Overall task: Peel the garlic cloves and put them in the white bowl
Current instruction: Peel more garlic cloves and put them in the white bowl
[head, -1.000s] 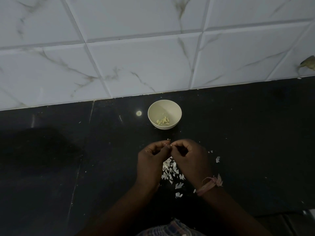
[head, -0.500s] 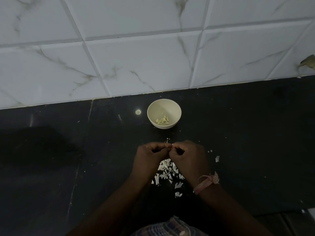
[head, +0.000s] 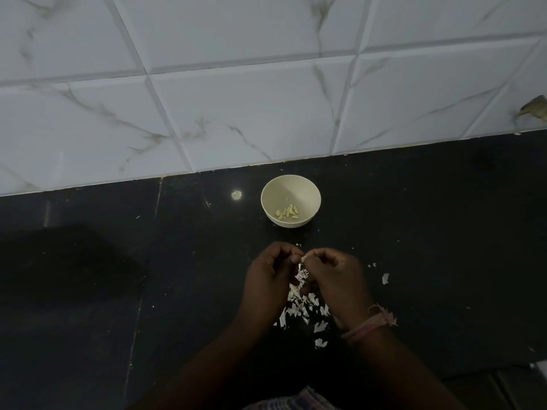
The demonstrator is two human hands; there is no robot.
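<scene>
A small white bowl [head: 307,190] stands on the black counter near the tiled wall, with several peeled garlic cloves [head: 287,213] in its bottom. In front of the bowl my left hand [head: 270,279] and my right hand [head: 337,279] meet fingertip to fingertip, both with curled fingers pinching one small garlic clove [head: 303,257]. Only a pale tip of the clove shows between the fingers. A heap of white garlic skins [head: 302,306] lies on the counter under and between my hands.
The black counter [head: 429,232] runs left and right, backed by a white marble-pattern tile wall [head: 236,113]. Loose skin flakes [head: 384,278] lie to the right of my hands. A greenish-brown object [head: 535,109] sticks in at the right edge by the wall.
My hands stay joined over the skins, with the fingertips shifting slightly as they work on the clove. The bowl has not moved.
</scene>
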